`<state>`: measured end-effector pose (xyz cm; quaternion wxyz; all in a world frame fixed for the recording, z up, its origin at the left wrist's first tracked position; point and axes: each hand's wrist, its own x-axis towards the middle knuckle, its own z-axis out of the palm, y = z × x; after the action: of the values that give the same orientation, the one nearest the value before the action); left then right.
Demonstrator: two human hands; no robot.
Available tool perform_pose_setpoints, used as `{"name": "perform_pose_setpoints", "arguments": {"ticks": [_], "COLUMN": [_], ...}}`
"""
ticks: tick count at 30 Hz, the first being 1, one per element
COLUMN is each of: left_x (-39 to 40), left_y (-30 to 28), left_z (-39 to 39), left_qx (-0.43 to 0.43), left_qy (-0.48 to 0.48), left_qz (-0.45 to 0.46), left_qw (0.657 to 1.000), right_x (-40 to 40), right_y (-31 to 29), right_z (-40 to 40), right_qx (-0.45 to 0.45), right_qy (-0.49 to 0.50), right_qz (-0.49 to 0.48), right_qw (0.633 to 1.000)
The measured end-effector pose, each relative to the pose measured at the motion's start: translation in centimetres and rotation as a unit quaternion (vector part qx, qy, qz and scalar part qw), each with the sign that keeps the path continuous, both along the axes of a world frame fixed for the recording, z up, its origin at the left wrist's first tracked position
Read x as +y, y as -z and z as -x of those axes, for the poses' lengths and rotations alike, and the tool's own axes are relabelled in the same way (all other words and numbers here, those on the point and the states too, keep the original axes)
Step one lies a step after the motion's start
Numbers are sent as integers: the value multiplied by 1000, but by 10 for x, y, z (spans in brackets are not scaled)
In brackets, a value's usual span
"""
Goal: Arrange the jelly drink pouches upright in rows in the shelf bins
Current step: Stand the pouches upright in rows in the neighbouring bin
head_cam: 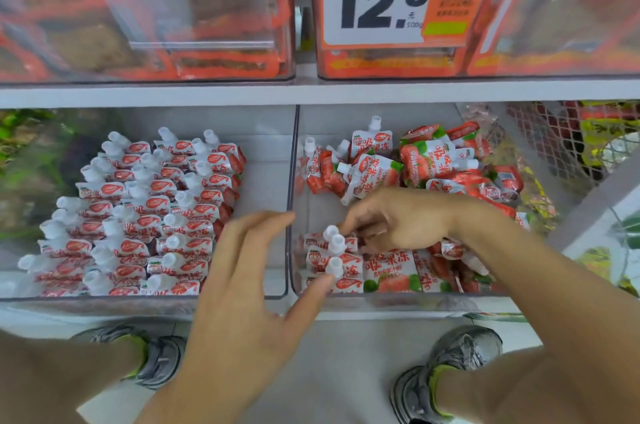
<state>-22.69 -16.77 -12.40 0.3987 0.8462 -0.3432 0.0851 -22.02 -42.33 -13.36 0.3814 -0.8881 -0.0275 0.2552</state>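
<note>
While boxed, pouches point(145, 212) spouts up-left.

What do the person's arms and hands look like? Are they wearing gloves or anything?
No gloves. Both the left hand and the right hand are bare, and so are the forearms, with no sleeves, watch or rings showing. Fingernails look short and plain.
</note>
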Motion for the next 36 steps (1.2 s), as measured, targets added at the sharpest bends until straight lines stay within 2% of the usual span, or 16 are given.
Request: {"name": "perform_pose_setpoints", "arguments": {"ticks": [3, 5, 7, 9, 12, 19, 21, 24, 25, 26, 27, 28, 29, 33, 36], "left_x": [-26, -52, -73, -84, -87, -84, -84, -82, -82, -82, -82, -82, -81, -77, -74], "left_y": [-33, -43, -41, -38, -39, -38, -38, -36, -35, -33, -31, -28, -25, -22, -24], "left_z": [-9, -16, -28, -39, -48, -52, -52, -54, -53, -52, -50, -47, -44, -41, -40], "left_qx": [-84, -123, -102, -60, -35, -61, -59, -65, -69, -78, -90, -104, -117, -140, -142], "left_qy": [106, 188, 211, 230, 270, 268, 263, 262, 259, 256, 252, 247, 243, 247, 247], "left_qz": [-85, -237, -396, -473, -476, -486, -492, -501, -501, -498, -493, -492, -494, -485, -475], "left_qw": [987, 945, 888, 849, 837, 830, 828, 822, 823, 825, 828, 829, 826, 828, 833], "right_x": [-1, -3, -7, -12, -12, -11, -17, -27, -27, -24, -17, -11, -7, -2, 0], "right_y": [-3, -5, -5, -3, 0, -42, -54, -68, -68, -68, -69, -64, -54, -2, 10], "right_z": [4, 5, 7, 11, 20, 43, 56, 70, 70, 67, 61, 53, 43, 4, -9], "right_qx": [-18, -35, -56, -58, -70, -81, -113, -174, -193, -198, -183, -161, -153, -151, -86], "right_qy": [1, 26, 34, 13, -14, -14, 6, 43, 43, 45, 55, 55, 42, -48, -87], "right_qz": [-2, 9, 44, 120, 199, 268, 319, 415, 391, 308, 185, 88, 56, 204, 239], "right_qw": [1000, 999, 997, 991, 977, 960, 941, 892, 899, 929, 964, 981, 986, 966, 963]}}
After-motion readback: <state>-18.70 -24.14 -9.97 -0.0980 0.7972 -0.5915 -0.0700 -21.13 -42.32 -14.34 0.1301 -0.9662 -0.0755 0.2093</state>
